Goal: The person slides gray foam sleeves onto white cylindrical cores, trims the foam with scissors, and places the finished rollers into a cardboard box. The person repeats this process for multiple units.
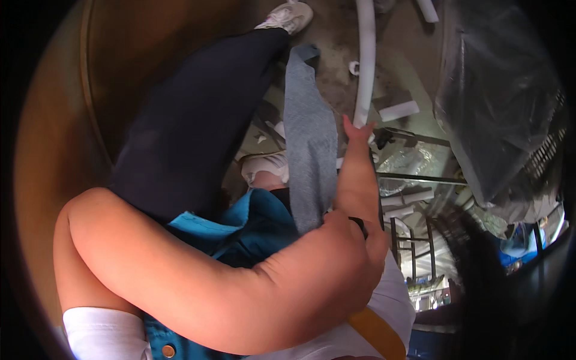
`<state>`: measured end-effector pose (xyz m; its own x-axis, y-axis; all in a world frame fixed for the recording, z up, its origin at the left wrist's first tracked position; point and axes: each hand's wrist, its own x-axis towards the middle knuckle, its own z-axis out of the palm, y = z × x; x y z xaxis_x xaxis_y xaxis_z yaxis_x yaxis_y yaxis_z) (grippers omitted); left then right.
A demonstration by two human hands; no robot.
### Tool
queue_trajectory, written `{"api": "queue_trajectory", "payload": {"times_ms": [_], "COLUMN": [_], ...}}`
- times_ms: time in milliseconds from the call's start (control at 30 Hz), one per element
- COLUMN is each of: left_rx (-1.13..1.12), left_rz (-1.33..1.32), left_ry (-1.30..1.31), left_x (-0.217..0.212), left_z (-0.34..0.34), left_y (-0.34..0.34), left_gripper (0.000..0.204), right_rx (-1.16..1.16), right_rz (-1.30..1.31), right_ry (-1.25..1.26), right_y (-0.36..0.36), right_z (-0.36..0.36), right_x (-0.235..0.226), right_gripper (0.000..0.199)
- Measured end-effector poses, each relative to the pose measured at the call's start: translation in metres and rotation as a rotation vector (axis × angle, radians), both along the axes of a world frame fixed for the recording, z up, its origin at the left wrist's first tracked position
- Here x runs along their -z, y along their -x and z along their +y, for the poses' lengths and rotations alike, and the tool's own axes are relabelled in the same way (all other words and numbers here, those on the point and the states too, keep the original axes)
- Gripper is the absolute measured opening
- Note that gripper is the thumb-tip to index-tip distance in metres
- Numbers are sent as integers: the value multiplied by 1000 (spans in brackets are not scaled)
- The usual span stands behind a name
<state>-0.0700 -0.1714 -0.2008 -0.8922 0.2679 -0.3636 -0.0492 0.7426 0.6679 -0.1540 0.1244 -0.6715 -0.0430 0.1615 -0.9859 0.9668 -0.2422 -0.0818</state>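
My left arm bends across my front. My left hand is closed, its fingers curled by my right upper arm. A long grey cloth strip runs up from beside this hand, and a small black thing shows at the fingers, its kind unclear. My right arm reaches away, and my right hand has thumb and fingers spread apart. Just past them lies the end of a long white tube; whether the hand touches it I cannot tell. A blue-green apron covers my lap.
Short white tube pieces and a white ring lie on the floor. A large dark plastic bag stands at right, near clear plastic wrap and thin metal bars. A brown panel rises at left.
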Motion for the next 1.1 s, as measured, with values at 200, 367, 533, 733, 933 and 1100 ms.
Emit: {"api": "queue_trajectory", "payload": {"times_ms": [200,367,533,733,933,1100], "left_rx": [41,-261,30,-455,-848,-872], "left_rz": [17,-565,-366,68,538,575], "left_ry": [-84,-230,-29,79,-191,-526], "left_x": [1,26,62,84,6,-55], "left_z": [5,35,13,32,58,66], "left_y": [12,19,36,21,-15,-52], "left_gripper": [26,33,33,26,24,19], "right_rx": [21,15,-14,-255,-541,-392], "right_rz": [44,329,554,819,1479,2193], "right_ry": [-238,-388,-397,-170,-295,-579], "right_y": [-17,-64,-94,-121,-155,-152], "right_z": [32,-9,-58,-57,-5,37], "right_x": [-6,-105,-215,-386,-464,-570], "right_gripper": [75,58,43,49,48,51]}}
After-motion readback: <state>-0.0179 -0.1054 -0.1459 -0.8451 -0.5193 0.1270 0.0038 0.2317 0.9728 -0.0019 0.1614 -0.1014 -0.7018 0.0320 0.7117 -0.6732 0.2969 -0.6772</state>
